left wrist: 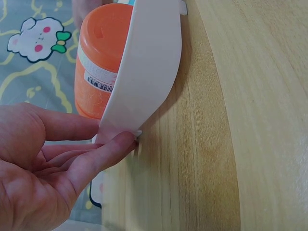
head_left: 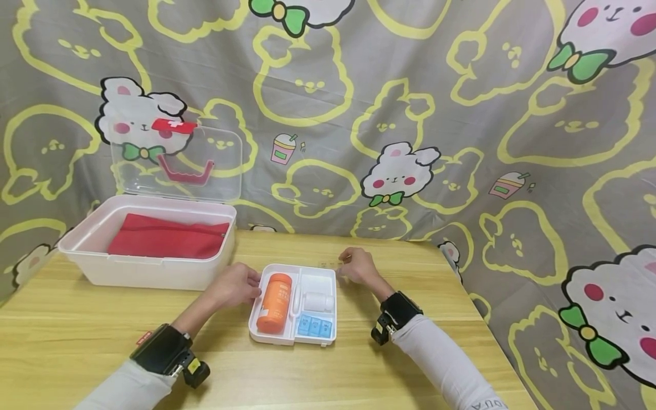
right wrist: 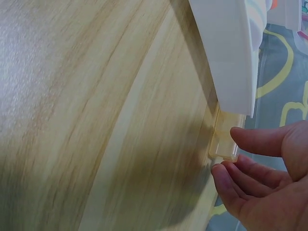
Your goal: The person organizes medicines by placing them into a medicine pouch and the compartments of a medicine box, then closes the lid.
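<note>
A white divided box (head_left: 294,274) lies open on the table. In its left section is an orange bottle (head_left: 277,299); on the right are a white roll (head_left: 318,302) and a blue pill case (head_left: 314,326). My left hand (head_left: 237,285) pinches the box's left side, with thumb and fingertips at its edge in the left wrist view. Beyond the back right corner, my right hand (head_left: 359,266) has thumb and fingertips around the end of a translucent yellowish pill case (right wrist: 224,137). That case's other end is hidden behind the white box.
A larger white storage box (head_left: 148,270) with its clear lid (head_left: 220,171) raised stands at the back left. Inside it lies a red pouch (head_left: 166,236). A patterned curtain (head_left: 318,171) hangs behind the wooden table (head_left: 266,376).
</note>
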The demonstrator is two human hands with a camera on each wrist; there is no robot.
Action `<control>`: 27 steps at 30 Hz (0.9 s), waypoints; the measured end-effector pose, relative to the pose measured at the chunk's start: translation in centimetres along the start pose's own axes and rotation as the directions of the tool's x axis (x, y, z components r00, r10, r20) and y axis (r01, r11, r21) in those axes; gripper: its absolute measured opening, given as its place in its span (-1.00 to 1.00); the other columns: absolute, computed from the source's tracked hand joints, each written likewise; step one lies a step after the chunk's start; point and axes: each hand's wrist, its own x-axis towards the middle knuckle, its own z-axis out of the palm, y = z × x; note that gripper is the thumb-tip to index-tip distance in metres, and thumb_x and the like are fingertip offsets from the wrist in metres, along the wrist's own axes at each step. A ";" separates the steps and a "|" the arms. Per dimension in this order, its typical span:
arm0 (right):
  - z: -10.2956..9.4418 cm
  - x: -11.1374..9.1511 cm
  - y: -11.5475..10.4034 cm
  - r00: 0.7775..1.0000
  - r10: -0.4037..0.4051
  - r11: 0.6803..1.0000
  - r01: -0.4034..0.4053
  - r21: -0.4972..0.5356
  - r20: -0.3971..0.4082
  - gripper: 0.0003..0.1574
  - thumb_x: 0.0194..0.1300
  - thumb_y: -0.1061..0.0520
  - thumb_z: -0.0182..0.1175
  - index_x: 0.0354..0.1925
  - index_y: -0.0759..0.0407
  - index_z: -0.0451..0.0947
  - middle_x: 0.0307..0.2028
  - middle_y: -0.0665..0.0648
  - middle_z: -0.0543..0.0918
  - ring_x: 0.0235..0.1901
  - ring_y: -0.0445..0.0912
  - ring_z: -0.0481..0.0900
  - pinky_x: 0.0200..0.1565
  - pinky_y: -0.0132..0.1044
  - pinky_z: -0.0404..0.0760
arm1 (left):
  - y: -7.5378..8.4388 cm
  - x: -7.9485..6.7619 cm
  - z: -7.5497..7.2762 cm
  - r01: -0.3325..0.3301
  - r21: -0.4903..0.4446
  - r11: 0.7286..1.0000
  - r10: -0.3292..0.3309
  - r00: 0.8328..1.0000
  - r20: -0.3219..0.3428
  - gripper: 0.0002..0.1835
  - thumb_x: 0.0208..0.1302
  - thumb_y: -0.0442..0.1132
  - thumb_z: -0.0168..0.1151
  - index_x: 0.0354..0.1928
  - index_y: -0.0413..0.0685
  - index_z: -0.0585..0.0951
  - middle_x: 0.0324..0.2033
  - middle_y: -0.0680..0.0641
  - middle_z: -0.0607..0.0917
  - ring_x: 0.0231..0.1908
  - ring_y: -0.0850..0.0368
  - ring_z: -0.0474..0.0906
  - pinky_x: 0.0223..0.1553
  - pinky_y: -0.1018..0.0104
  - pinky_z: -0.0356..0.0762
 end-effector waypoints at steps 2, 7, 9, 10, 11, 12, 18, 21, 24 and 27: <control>0.0 0.0 0.1 1.000 0.000 1.000 0.000 0.014 0.004 -0.52 0.03 0.23 0.43 -0.01 0.25 0.69 -0.09 0.27 0.77 -0.04 0.11 0.72 0.03 -0.05 0.69 | 0.0 0.0 0.0 0.003 0.004 1.000 -0.003 1.000 0.001 -0.67 0.21 -0.44 0.32 0.00 -0.53 0.64 -0.21 -0.31 0.79 -0.33 0.03 0.77 -0.28 0.18 0.76; 0.0 -0.2 0.3 1.000 -0.013 1.000 0.013 0.028 0.001 -0.56 0.05 0.25 0.40 -0.02 0.23 0.72 -0.09 0.26 0.77 -0.02 0.12 0.70 0.04 -0.02 0.69 | 0.1 0.1 0.1 0.011 0.006 1.000 -0.011 1.000 0.001 -0.66 0.21 -0.44 0.33 0.01 -0.52 0.64 -0.20 -0.31 0.79 -0.33 0.03 0.77 -0.28 0.19 0.76; 0.0 -0.2 0.5 1.000 -0.019 1.000 0.019 0.025 -0.011 -0.57 0.05 0.24 0.40 -0.04 0.23 0.73 -0.11 0.26 0.78 -0.04 0.12 0.70 0.01 -0.04 0.69 | 0.0 0.1 0.1 0.010 0.008 1.000 -0.010 1.000 0.002 -0.66 0.21 -0.44 0.33 0.01 -0.52 0.64 -0.20 -0.31 0.79 -0.33 0.03 0.77 -0.28 0.19 0.76; 0.0 -0.2 0.6 1.000 -0.022 0.999 0.022 0.024 -0.017 -0.57 0.05 0.24 0.40 -0.04 0.24 0.73 -0.12 0.26 0.78 -0.05 0.12 0.70 0.00 -0.04 0.69 | 0.0 0.1 0.1 0.009 0.010 1.000 -0.009 1.000 0.002 -0.66 0.21 -0.44 0.33 0.01 -0.52 0.64 -0.20 -0.31 0.79 -0.33 0.03 0.77 -0.28 0.19 0.76; -0.1 -0.2 0.6 0.999 -0.025 0.999 0.025 0.025 -0.023 -0.57 0.04 0.24 0.41 -0.05 0.25 0.73 -0.13 0.26 0.78 -0.06 0.12 0.70 -0.02 -0.05 0.69 | 0.0 0.1 0.1 0.008 0.014 1.000 -0.008 1.000 0.002 -0.65 0.21 -0.43 0.33 0.01 -0.52 0.64 -0.20 -0.31 0.79 -0.33 0.04 0.77 -0.28 0.19 0.76; -0.1 -0.3 0.7 0.999 -0.025 0.999 0.025 0.022 -0.030 -0.58 0.04 0.23 0.41 -0.05 0.26 0.73 -0.14 0.26 0.78 -0.07 0.11 0.70 -0.04 -0.06 0.69 | 0.0 0.2 0.1 0.005 0.016 1.000 -0.005 1.000 0.003 -0.65 0.21 -0.43 0.33 0.01 -0.52 0.64 -0.20 -0.32 0.79 -0.34 0.03 0.77 -0.28 0.19 0.76; -0.7 -0.5 0.9 0.996 -0.032 0.999 0.034 0.029 -0.083 -0.59 0.07 0.22 0.42 -0.05 0.30 0.72 -0.17 0.27 0.77 -0.12 0.09 0.71 -0.06 -0.06 0.69 | -0.1 0.2 0.1 0.016 0.004 1.000 -0.016 1.000 0.008 -0.66 0.21 -0.44 0.33 0.01 -0.52 0.64 -0.18 -0.33 0.78 -0.33 0.02 0.78 -0.26 0.18 0.76; -1.2 -0.7 0.6 0.995 -0.028 0.998 0.034 0.055 -0.095 -0.58 0.11 0.21 0.41 -0.02 0.30 0.71 -0.14 0.29 0.76 -0.09 0.11 0.70 -0.01 -0.02 0.69 | -0.1 0.1 0.1 0.013 0.000 1.000 -0.013 1.000 0.012 -0.65 0.21 -0.45 0.32 0.02 -0.53 0.63 -0.17 -0.35 0.77 -0.31 0.00 0.78 -0.25 0.16 0.77; -1.7 -0.9 0.3 0.995 -0.035 0.997 0.041 0.064 -0.096 -0.57 0.16 0.18 0.40 0.01 0.31 0.70 -0.10 0.31 0.75 -0.07 0.14 0.70 -0.01 0.00 0.69 | -0.1 0.1 0.1 0.020 -0.016 1.000 -0.020 1.000 0.010 -0.63 0.21 -0.45 0.32 0.04 -0.54 0.62 -0.16 -0.35 0.77 -0.30 -0.01 0.78 -0.24 0.16 0.77; -2.0 -1.1 -0.1 0.995 -0.040 0.997 0.047 0.067 -0.093 -0.57 0.18 0.15 0.40 0.02 0.28 0.70 -0.09 0.30 0.75 -0.05 0.14 0.70 -0.02 -0.01 0.69 | -0.1 0.1 0.1 0.016 -0.021 1.000 -0.016 1.000 0.014 -0.63 0.21 -0.45 0.32 0.04 -0.55 0.61 -0.15 -0.36 0.77 -0.29 -0.02 0.78 -0.24 0.16 0.77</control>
